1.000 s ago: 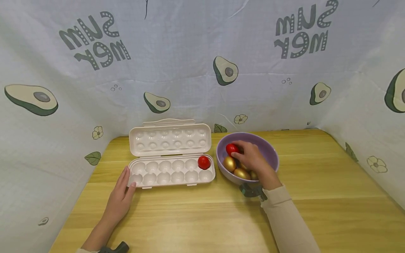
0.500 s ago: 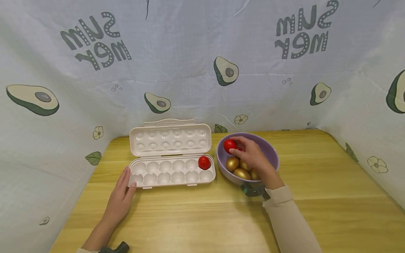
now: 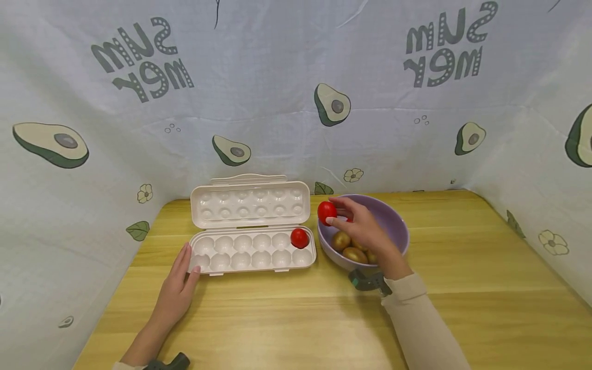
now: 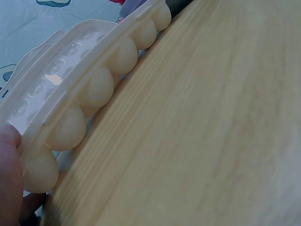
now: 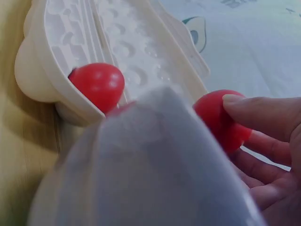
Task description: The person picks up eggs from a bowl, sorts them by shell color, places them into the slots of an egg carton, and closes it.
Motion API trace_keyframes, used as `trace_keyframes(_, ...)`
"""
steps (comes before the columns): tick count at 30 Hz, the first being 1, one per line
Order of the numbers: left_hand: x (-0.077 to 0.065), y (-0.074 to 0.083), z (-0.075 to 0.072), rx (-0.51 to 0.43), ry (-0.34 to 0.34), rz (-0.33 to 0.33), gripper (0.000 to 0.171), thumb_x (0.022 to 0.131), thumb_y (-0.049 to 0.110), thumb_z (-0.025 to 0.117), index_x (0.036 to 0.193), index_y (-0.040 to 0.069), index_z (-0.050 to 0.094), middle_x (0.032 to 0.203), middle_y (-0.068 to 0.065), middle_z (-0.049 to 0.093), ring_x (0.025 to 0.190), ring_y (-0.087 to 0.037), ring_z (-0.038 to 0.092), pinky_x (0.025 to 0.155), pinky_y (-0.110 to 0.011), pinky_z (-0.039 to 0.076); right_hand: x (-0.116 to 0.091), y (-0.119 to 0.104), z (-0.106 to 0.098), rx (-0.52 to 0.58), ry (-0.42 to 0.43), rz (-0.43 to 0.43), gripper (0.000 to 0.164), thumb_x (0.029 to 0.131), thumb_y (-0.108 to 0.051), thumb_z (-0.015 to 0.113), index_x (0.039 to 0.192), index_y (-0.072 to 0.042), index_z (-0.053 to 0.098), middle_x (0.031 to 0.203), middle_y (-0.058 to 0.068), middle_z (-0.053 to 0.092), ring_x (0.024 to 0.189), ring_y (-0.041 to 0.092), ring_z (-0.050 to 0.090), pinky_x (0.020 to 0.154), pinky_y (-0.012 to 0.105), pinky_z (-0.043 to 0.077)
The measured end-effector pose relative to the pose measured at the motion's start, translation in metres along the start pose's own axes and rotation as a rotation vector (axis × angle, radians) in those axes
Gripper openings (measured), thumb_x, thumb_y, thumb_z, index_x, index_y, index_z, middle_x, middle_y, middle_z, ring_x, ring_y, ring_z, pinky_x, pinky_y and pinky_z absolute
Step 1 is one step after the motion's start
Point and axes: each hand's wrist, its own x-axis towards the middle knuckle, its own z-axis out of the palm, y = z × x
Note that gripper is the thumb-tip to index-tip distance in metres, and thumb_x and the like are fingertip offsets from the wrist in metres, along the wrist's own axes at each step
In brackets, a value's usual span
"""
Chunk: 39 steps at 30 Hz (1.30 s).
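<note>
My right hand point(image 3: 365, 226) pinches a red egg point(image 3: 327, 213) between thumb and fingers, over the left rim of a purple bowl point(image 3: 390, 218). Several gold eggs point(image 3: 355, 255) lie in that bowl, and a bit of another red one shows behind the fingers. In the right wrist view the held egg shows beyond the blurred bowl wall. My left hand point(image 3: 173, 290) rests at the left end of a white egg box point(image 3: 252, 271), fingers straight along its side and thumb at the front corner. One red egg point(image 3: 299, 238) sits in the box's back right cup.
The egg box lid point(image 3: 250, 204) stands raised behind its cups, near the patterned cloth point(image 3: 277, 118) hung at the back. Box and bowl stand side by side on a wooden table point(image 3: 287, 318).
My right hand has lifted the red egg from inside the bowl and moved it left to the rim. The left hand and egg box have stayed in place.
</note>
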Motion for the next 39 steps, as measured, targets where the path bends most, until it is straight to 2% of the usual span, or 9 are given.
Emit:
trace_keyframes(6,0.0,0.0,0.0,-0.014,0.004,0.003,0.056,0.096,0.021,0.043,0.142,-0.001,0.02,0.148,-0.015,0.017,0.134,-0.029,0.017,0.104,-0.009,0.007,0.009,0.013,0.013,0.066,0.02,-0.075,0.055,0.082,-0.021,0.067,0.131,-0.01,0.045,0.122,0.006,0.053,0.108,0.024,0.054,0.085,0.03,0.048)
trace_keyframes(7,0.0,0.0,0.0,-0.015,0.004,0.003,0.056,0.096,0.021,0.043,0.142,-0.001,0.02,0.148,-0.015,0.017,0.134,-0.029,0.017,0.104,-0.009,0.007,0.011,0.017,0.015,0.071,0.028,-0.078,0.056,0.081,-0.023,0.068,0.131,-0.012,0.045,0.121,0.005,0.053,0.108,0.023,0.054,0.085,0.03,0.049)
trace_keyframes(14,0.0,0.002,-0.001,-0.009,0.003,-0.001,0.056,0.096,0.022,0.042,0.141,-0.001,0.02,0.148,-0.015,0.017,0.134,-0.03,0.017,0.105,-0.01,0.007,0.011,0.008,0.03,0.126,0.037,-0.049,0.052,0.079,-0.024,0.07,0.126,-0.017,0.049,0.114,0.002,0.057,0.106,0.02,0.055,0.082,0.03,0.05)
trace_keyframes(22,0.0,0.002,-0.001,-0.001,-0.002,-0.001,0.056,0.096,0.022,0.042,0.142,0.0,0.019,0.148,-0.015,0.016,0.134,-0.03,0.016,0.106,-0.012,0.007,0.005,-0.027,0.037,0.129,-0.009,-0.082,0.047,0.082,-0.012,0.066,0.125,-0.006,0.048,0.116,0.009,0.056,0.108,0.027,0.053,0.085,0.034,0.049)
trace_keyframes(27,-0.001,0.001,0.0,-0.003,-0.011,-0.006,0.056,0.097,0.023,0.041,0.142,0.0,0.018,0.148,-0.015,0.015,0.135,-0.028,0.015,0.106,-0.013,0.007,0.008,-0.041,0.042,0.119,0.004,-0.075,0.044,0.082,-0.011,0.065,0.122,-0.005,0.047,0.112,0.01,0.056,0.104,0.025,0.054,0.081,0.032,0.05)
trace_keyframes(30,-0.002,0.0,0.0,-0.005,-0.012,-0.007,0.056,0.097,0.023,0.041,0.143,0.001,0.017,0.148,-0.015,0.015,0.135,-0.027,0.015,0.107,-0.014,0.007,0.013,-0.039,0.047,0.127,0.024,-0.07,0.044,0.081,-0.011,0.067,0.12,-0.005,0.047,0.111,0.01,0.056,0.101,0.027,0.056,0.079,0.033,0.051)
trace_keyframes(39,-0.001,0.003,-0.001,-0.003,-0.012,-0.013,0.056,0.097,0.024,0.041,0.143,0.002,0.017,0.149,-0.013,0.015,0.135,-0.027,0.015,0.106,-0.012,0.007,0.032,-0.011,0.066,0.14,0.094,-0.043,0.041,0.077,-0.018,0.071,0.111,-0.015,0.048,0.108,0.001,0.054,0.099,0.023,0.054,0.075,0.032,0.053)
